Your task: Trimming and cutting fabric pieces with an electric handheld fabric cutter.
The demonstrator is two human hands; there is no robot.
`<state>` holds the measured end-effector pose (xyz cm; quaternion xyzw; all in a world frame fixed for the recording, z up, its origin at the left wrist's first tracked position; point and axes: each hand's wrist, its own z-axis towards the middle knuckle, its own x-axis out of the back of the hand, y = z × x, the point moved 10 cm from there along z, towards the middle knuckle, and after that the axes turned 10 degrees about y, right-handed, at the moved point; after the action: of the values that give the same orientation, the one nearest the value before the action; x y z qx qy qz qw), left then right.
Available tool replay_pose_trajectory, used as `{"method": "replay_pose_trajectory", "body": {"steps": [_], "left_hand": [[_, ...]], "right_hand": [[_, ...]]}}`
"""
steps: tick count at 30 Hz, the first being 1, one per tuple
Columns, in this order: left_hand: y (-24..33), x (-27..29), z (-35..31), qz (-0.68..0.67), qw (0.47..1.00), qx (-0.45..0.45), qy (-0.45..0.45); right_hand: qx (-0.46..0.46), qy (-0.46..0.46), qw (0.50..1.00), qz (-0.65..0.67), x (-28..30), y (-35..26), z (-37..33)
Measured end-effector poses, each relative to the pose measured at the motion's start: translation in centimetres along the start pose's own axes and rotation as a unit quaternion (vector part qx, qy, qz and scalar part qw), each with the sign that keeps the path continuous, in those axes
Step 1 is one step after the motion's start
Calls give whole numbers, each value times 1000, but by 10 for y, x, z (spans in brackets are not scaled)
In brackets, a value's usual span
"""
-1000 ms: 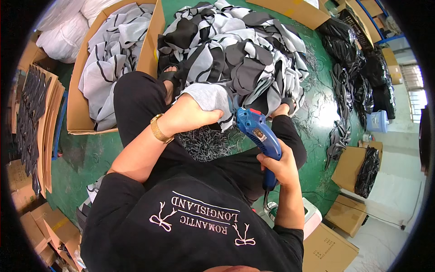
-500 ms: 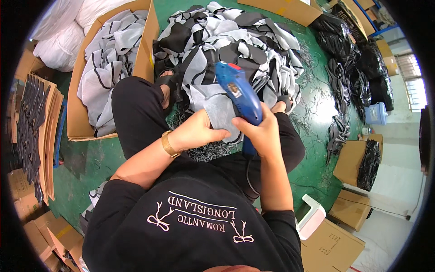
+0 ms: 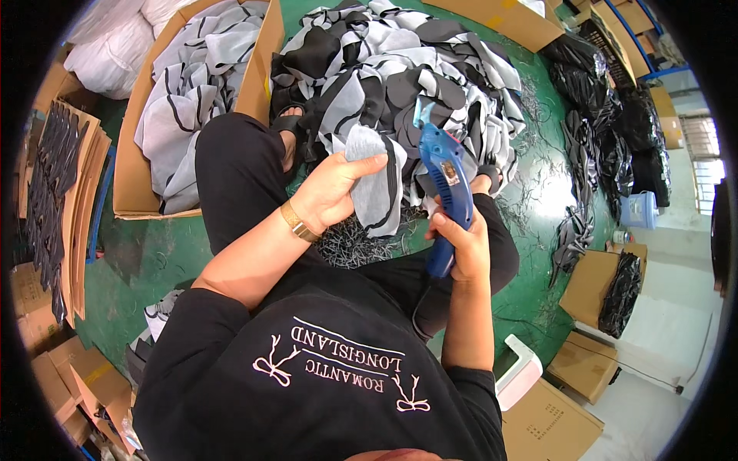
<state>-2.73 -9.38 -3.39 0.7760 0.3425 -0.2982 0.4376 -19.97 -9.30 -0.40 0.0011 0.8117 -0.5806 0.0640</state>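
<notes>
My left hand (image 3: 334, 188) pinches a grey fabric piece (image 3: 375, 188) with a dark edge between thumb and fingers, above my lap. Wrapped in my right hand (image 3: 467, 244) is a blue handheld electric fabric cutter (image 3: 448, 170), its clear-blue tip pointing away from me and a cord trailing from its rear. The cutter is apart from the grey piece, a little to its right. Just beyond both hands lies a large heap of grey and black fabric (image 3: 438, 65), spread between my feet.
A cardboard box (image 3: 257, 84) with more grey fabric stands at the left. Dark thread scraps (image 3: 350, 242) litter the green floor. Black plastic bags (image 3: 580, 77) line the far right, near a pale blue bucket (image 3: 638, 211). A white-and-pink stool-like object (image 3: 521, 376) is beside my right arm.
My left hand has lifted the fabric piece and moved it away from the cutter. My right hand has shifted right and slightly nearer with the cutter.
</notes>
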Motion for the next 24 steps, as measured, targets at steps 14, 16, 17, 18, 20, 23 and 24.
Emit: {"method": "replay_pose_trajectory", "body": {"steps": [14, 16, 17, 18, 20, 23, 24], "left_hand": [[14, -5, 3, -25, 1000, -3, -18], [16, -7, -1, -4, 1000, -18, -22], [18, -8, -2, 17, 999, -30, -26], [19, -7, -3, 17, 999, -33, -27], [19, -7, -5, 60, 996, -41, -55], [20, -11, -8, 77, 993, -50, -71], [20, -12, -9, 77, 993, -51, -72]], "right_hand": [[-35, -21, 998, 52, 11, 10, -8], [-46, -34, 996, 64, 15, 13, -12], [-71, -74, 992, 69, 13, 20, -15], [-95, -113, 986, 75, 9, 25, -20], [-107, -101, 986, 82, 8, 24, -28], [-153, -146, 974, 77, 4, 41, -38], [-152, -146, 974, 77, 4, 41, -39]]}}
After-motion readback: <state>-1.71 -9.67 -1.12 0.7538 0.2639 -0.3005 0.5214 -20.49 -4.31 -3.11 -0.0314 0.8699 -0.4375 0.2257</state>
